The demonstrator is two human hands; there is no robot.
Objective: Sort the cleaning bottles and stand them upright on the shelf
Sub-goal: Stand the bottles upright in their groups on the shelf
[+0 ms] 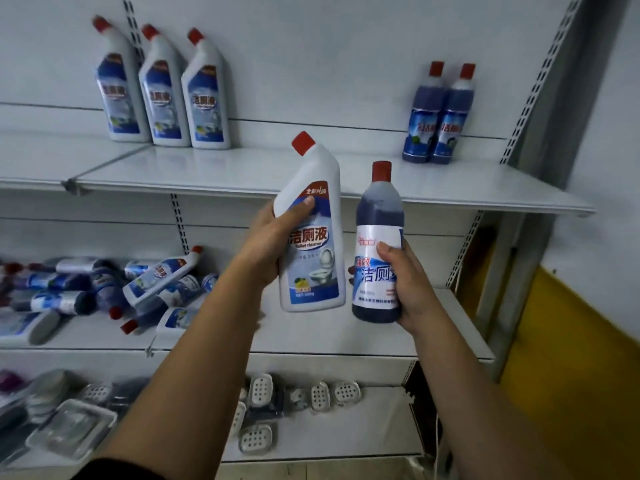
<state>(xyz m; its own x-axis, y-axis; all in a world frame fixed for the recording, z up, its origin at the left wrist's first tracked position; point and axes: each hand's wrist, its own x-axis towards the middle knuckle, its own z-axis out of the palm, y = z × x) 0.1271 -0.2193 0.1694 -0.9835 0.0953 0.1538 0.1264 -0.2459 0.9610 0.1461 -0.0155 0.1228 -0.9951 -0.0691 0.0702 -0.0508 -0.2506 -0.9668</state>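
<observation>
Both hands are full (caps toward 12 o'clock): left hand [273,244] grips the white bottle [313,271], its trio [166,95] at 10 o'clock; right hand [407,289] grips the blue bottle [379,216], its pair [438,119] at 1 o'clock.

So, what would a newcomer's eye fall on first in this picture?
The two bottles held up in the middle: a white bent-neck bottle in the left hand and a dark blue bottle in the right hand. Next, on the top shelf, three white bottles stand at left and two blue bottles at right, above a jumbled pile lower left.
</observation>
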